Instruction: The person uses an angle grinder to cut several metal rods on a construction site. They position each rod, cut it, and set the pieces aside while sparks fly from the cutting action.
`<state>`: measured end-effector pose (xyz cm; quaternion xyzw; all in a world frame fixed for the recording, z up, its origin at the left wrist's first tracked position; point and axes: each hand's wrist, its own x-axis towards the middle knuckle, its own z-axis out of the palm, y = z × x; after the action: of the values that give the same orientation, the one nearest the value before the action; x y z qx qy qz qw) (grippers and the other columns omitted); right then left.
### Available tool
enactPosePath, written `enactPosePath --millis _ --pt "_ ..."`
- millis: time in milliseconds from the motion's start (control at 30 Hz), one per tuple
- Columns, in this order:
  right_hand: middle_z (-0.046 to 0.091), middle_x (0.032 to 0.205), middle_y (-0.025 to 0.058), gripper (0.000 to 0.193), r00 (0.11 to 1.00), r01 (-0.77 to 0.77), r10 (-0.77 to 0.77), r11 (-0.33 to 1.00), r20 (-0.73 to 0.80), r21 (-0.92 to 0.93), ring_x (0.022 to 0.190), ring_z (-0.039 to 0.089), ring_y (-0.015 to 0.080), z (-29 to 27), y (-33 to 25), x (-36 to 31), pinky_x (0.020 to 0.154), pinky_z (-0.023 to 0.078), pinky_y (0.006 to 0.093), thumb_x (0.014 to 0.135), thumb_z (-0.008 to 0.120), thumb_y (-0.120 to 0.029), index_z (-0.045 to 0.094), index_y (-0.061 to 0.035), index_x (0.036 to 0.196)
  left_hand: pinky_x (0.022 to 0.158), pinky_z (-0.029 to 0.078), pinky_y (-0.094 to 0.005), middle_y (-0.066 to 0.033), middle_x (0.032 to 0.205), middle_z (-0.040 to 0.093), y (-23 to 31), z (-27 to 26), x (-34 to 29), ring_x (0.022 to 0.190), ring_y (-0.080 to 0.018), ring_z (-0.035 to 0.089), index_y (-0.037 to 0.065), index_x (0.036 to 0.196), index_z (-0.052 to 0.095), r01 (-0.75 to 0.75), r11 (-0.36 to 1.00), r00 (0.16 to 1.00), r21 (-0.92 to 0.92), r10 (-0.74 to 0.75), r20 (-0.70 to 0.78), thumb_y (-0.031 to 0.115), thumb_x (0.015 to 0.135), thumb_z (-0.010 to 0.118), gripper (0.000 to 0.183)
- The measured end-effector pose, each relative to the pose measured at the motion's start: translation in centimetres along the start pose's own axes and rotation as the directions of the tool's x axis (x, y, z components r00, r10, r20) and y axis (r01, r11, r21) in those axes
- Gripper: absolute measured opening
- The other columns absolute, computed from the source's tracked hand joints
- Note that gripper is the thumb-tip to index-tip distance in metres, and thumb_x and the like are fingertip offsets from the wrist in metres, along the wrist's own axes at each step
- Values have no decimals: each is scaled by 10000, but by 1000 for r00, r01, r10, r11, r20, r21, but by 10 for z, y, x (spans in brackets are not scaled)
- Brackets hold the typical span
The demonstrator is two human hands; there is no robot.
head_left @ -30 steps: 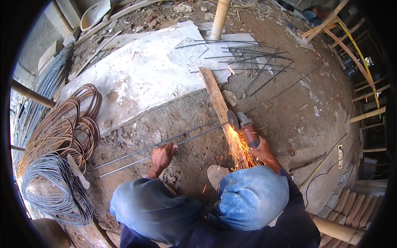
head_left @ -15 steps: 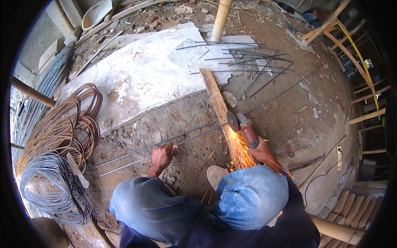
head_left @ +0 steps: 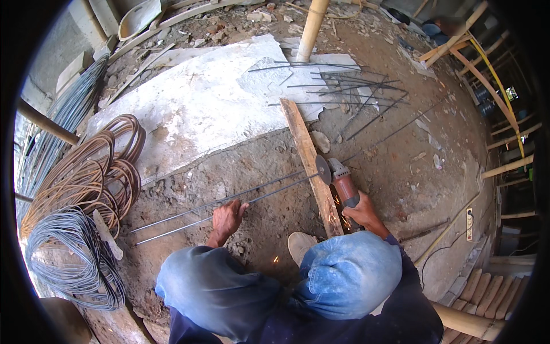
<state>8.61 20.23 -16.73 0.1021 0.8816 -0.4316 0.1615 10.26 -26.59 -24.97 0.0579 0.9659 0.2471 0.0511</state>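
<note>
My left hand is closed on a thin steel rod, gripping it left of a wooden plank. A second rod runs beside it, just beyond. In my right hand is an angle grinder, held by its rear body. Its cutting disc stands on edge by the plank, at the held rod's end. Beyond the grinder another length of rod stretches to the far right; whether it joins the held one is hidden. A few sparks glow near the plank.
Coils of rusty rod and grey wire lie at the left. Short cut rods are scattered by a bamboo post and a white sheet. A power strip with a cable sits at the right.
The thick stream of sparks under the disc has died down to a few specks. My hands have barely moved, still on the rod and grinder.
</note>
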Motion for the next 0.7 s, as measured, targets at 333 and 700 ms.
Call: enactPosePath --millis 333,700 --pt "687 813 82 273 978 -189 205 833 26 520 651 685 158 -28 -23 -54 580 591 340 843 730 -42 621 9 1089 1115 415 -526 -236 1447 540 3 17 -74 1383 -343 517 -3 1414 521 314 -156 486 -937 -821 300 593 1046 591 704" --pt "666 874 95 260 912 -196 368 781 -183 593 666 679 167 -57 -37 -95 596 614 338 856 705 -74 610 26 1076 885 482 -532 -54 737 401 2 3 -4 691 -236 420 142 834 353 -445 -655 463 -610 -752 469 695 1100 143 649"
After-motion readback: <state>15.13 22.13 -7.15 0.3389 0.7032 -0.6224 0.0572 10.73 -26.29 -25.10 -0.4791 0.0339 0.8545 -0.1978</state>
